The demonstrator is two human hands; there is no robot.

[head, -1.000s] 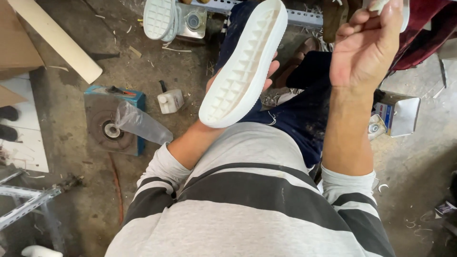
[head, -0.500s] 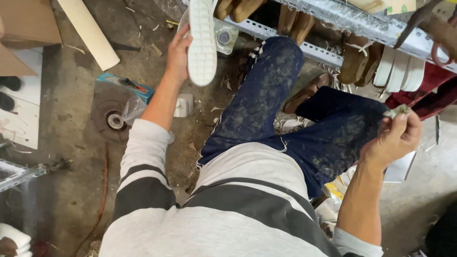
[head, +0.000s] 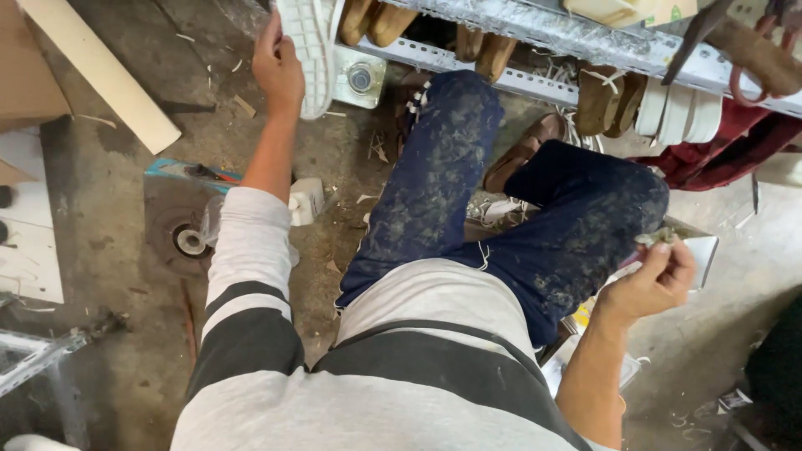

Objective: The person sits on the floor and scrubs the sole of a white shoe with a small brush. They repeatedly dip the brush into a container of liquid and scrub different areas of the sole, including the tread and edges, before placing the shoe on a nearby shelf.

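Beside rack [head: 535, 33], left hand [head: 278, 67] has lifted white sole [head: 306, 46] higher.

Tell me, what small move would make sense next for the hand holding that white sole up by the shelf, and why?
Probably ease the white sole forward onto the metal shelf. The left hand holds it at arm's length beside the rack, where other soles stand, while the right hand is occupied pinching a small scrap.

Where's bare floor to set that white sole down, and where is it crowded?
Bare concrete lies left of the left forearm, between the pale plank and the round disc. Crowded: the metal rack of soles ahead, where the left hand holds the white sole, and the clutter beside the right hand.
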